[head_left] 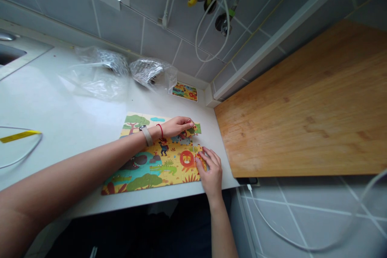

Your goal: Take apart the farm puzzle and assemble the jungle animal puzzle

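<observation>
A jigsaw puzzle (169, 169) with a lion, crocodiles, a hippo and trees lies largely assembled on the white counter. My left hand (177, 126) reaches across its upper part, with thumb and fingers pinched on a green and yellow puzzle piece (197, 128) at the upper right edge. The wrist and fingers cover part of the picture there. Against the right edge, beside the lion, rests my right hand (212, 169), its thumb and fingers apart and touching the puzzle's border.
A small reference picture card (185, 91) lies near the wall corner. Crumpled clear plastic bags (151, 72) sit at the back. A wooden board (302, 121) borders the counter on the right. A white cable with a yellow tag (19, 136) lies at left.
</observation>
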Action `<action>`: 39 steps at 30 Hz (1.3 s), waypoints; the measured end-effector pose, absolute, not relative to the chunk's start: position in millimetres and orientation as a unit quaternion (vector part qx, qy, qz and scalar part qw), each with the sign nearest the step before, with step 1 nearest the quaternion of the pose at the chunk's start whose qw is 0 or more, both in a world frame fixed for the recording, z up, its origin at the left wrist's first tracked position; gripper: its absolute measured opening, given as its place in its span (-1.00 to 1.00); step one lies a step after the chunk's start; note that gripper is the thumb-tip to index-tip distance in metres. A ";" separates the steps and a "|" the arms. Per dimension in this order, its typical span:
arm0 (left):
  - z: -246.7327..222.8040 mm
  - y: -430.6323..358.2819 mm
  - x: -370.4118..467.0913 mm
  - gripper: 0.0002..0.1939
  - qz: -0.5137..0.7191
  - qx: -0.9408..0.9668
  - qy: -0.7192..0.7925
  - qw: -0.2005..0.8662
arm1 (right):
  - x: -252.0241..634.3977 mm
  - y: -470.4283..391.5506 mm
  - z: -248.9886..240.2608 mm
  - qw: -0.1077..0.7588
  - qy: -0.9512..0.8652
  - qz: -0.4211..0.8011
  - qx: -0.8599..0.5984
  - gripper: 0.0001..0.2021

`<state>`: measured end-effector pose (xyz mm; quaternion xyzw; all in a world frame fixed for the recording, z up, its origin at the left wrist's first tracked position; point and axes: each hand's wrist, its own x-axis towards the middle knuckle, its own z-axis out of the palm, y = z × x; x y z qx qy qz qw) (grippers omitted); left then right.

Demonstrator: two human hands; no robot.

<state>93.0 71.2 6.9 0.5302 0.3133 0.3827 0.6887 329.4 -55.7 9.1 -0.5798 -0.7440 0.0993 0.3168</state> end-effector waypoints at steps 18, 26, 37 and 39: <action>9.3 68.7 89.3 -0.44 0.380 0.520 0.305 0.701 | 330.5 -56.0 7.4 0.219 -0.776 0.107 -0.581 -0.57; 9.5 68.7 89.7 -0.50 0.376 0.520 0.290 0.710 | 329.1 -58.6 9.9 0.142 -0.820 0.078 -0.550 -0.55; 6.1 68.7 91.1 -0.54 0.389 0.543 0.281 0.689 | 334.4 -61.7 20.3 0.040 -0.853 0.147 -0.499 -0.24; 4.5 68.0 92.0 -0.51 0.383 0.565 0.279 0.675 | 335.7 -60.8 21.1 0.046 -0.849 0.163 -0.500 -0.25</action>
